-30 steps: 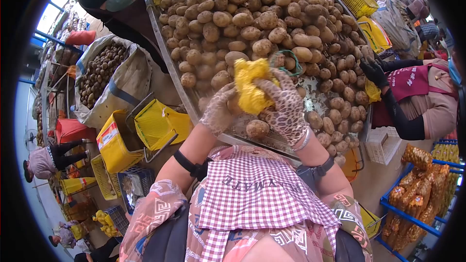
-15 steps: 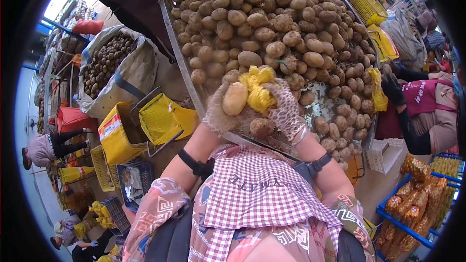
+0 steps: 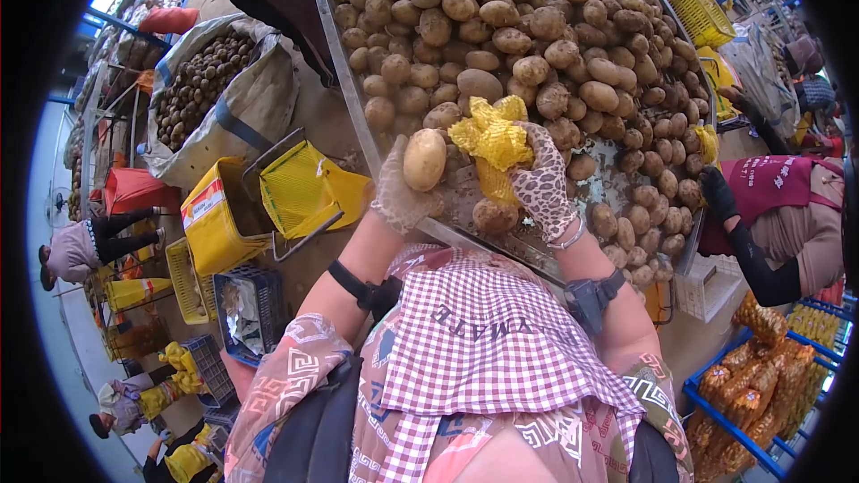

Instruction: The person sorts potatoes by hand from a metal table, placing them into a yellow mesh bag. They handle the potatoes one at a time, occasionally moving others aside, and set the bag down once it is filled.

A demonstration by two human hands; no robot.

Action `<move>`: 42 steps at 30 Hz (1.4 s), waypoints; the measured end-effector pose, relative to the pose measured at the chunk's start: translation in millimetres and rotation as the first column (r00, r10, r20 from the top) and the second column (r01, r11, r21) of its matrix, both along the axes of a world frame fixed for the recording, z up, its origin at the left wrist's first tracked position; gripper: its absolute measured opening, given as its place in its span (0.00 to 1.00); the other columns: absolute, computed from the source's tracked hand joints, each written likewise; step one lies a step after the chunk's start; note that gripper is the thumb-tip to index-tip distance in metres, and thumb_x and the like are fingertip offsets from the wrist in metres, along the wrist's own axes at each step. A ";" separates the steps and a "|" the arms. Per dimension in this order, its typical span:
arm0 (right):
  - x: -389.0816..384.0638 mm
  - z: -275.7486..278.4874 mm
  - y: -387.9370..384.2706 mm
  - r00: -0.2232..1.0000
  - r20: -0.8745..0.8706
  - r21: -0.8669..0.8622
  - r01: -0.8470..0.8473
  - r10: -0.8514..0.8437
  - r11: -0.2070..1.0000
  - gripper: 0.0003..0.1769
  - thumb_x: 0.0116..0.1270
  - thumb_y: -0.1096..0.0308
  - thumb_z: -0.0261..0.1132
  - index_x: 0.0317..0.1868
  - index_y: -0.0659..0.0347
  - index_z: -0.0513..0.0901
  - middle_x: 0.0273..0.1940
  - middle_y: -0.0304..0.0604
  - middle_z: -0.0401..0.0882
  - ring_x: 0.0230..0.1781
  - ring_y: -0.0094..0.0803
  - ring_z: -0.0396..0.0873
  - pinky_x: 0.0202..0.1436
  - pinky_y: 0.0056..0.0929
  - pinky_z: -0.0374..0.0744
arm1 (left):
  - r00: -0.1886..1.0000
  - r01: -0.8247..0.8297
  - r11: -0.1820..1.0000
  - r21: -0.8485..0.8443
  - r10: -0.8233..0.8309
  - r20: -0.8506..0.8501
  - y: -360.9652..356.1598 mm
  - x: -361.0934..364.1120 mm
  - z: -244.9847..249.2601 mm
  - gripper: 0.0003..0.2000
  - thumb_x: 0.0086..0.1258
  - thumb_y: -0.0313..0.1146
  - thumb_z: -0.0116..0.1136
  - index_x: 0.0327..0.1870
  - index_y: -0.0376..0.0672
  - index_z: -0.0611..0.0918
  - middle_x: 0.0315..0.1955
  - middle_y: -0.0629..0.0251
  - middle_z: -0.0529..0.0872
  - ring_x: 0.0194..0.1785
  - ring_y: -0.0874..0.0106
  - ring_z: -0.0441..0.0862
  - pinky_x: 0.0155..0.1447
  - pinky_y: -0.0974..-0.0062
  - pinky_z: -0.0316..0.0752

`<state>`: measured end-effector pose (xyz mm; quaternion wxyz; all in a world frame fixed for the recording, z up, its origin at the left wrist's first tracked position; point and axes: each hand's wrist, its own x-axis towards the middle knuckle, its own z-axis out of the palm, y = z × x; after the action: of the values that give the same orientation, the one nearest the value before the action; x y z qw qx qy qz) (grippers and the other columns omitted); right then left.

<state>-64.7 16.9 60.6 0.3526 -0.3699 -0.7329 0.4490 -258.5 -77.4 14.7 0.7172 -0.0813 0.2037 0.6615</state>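
My left hand point(image 3: 398, 194), in a dusty patterned glove, is closed around a large pale potato point(image 3: 424, 160) at the near edge of a metal-rimmed table. Beside it, my right hand point(image 3: 544, 183), in a leopard-print glove, grips a crumpled bunch of yellow netting point(image 3: 491, 139). The netting hangs down toward a brown potato point(image 3: 495, 216) lying on the table just below it. Beyond both hands spreads a big heap of soil-dusted potatoes point(image 3: 501, 45). Some fingertips of my right hand are hidden behind the netting.
The table's metal edge point(image 3: 356, 107) runs along the left. A co-worker point(image 3: 769, 192) in a maroon vest stands at the right side. Left of the table are a yellow frame-held bag point(image 3: 304, 190), a yellow bin point(image 3: 215, 219) and a large potato sack point(image 3: 224, 94). Bagged potatoes point(image 3: 756, 385) fill a blue rack.
My hands have moved slightly apart, the potato drawing left from the netting. The netting now sits higher and looser in my right hand. The view has shifted a little.
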 end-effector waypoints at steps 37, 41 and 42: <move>172.4 -70.0 -59.9 0.416 -0.268 -0.716 0.518 -0.869 0.468 0.34 0.57 0.84 0.63 0.65 0.60 0.65 0.56 0.49 0.72 0.54 0.43 0.75 0.53 0.44 0.81 | 0.634 0.640 0.751 -0.166 -0.637 -0.439 18.3 57.3 -31.7 0.30 0.65 0.50 0.58 0.64 0.42 0.68 0.55 0.51 0.77 0.54 0.55 0.79 0.51 0.57 0.80; 167.8 -53.0 -60.2 0.331 -0.157 -0.816 0.487 -0.930 0.311 0.35 0.56 0.84 0.63 0.65 0.60 0.64 0.56 0.50 0.72 0.54 0.44 0.75 0.53 0.42 0.80 | 0.849 0.528 0.847 0.065 -0.524 -0.075 18.1 41.5 -9.6 0.29 0.67 0.54 0.52 0.63 0.44 0.68 0.54 0.53 0.77 0.52 0.57 0.80 0.48 0.52 0.80; 166.9 -52.9 -58.6 0.374 -0.181 -0.801 0.480 -0.910 0.357 0.35 0.56 0.84 0.64 0.65 0.60 0.65 0.56 0.50 0.72 0.54 0.44 0.76 0.53 0.42 0.80 | 0.850 0.526 0.848 0.068 -0.521 -0.076 18.1 41.2 -7.1 0.29 0.67 0.54 0.52 0.63 0.44 0.68 0.54 0.53 0.77 0.52 0.57 0.80 0.48 0.52 0.80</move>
<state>102.2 -41.7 7.7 0.5850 -0.5900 -0.1231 0.5427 -217.3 -59.3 7.6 0.8671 0.0262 0.2091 0.4513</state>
